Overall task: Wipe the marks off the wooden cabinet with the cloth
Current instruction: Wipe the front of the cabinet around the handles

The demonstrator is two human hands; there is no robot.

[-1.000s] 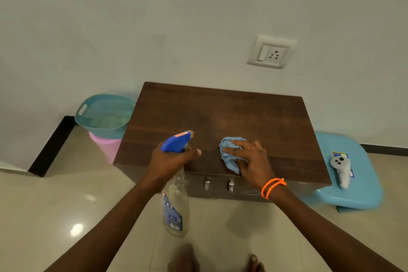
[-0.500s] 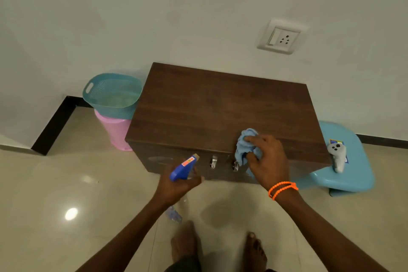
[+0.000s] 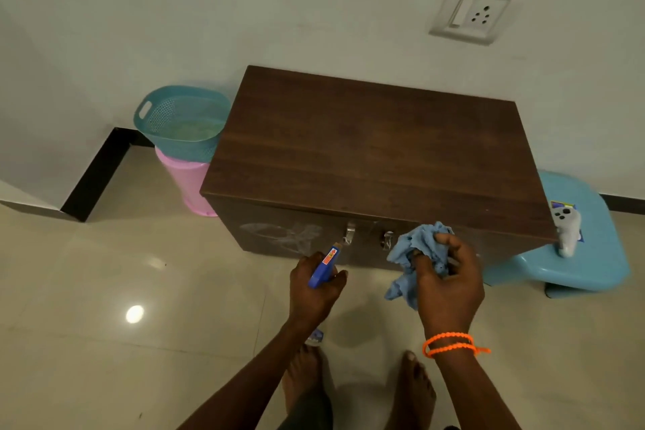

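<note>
A low dark wooden cabinet [image 3: 370,150] stands against the wall. Whitish scribbled marks [image 3: 279,236] show on the left part of its front, left of two metal handles [image 3: 368,236]. My right hand [image 3: 446,283] holds a crumpled light blue cloth [image 3: 415,255] in the air, just in front of the cabinet's front face and off the wood. My left hand [image 3: 314,290] grips a spray bottle [image 3: 326,265] by its blue trigger head, nozzle pointing toward the cabinet front; the clear bottle body is mostly hidden under the hand.
A teal basket [image 3: 181,119] sits on a pink bin [image 3: 188,185] left of the cabinet. A blue plastic stool [image 3: 572,265] at the right carries a white controller [image 3: 567,227]. A wall socket [image 3: 474,12] is above. My bare feet [image 3: 359,384] stand on the glossy tiled floor.
My right hand has lifted the cloth off the cabinet top and pulled it down in front of the cabinet. My left hand lowered the spray bottle. The view has backed away.
</note>
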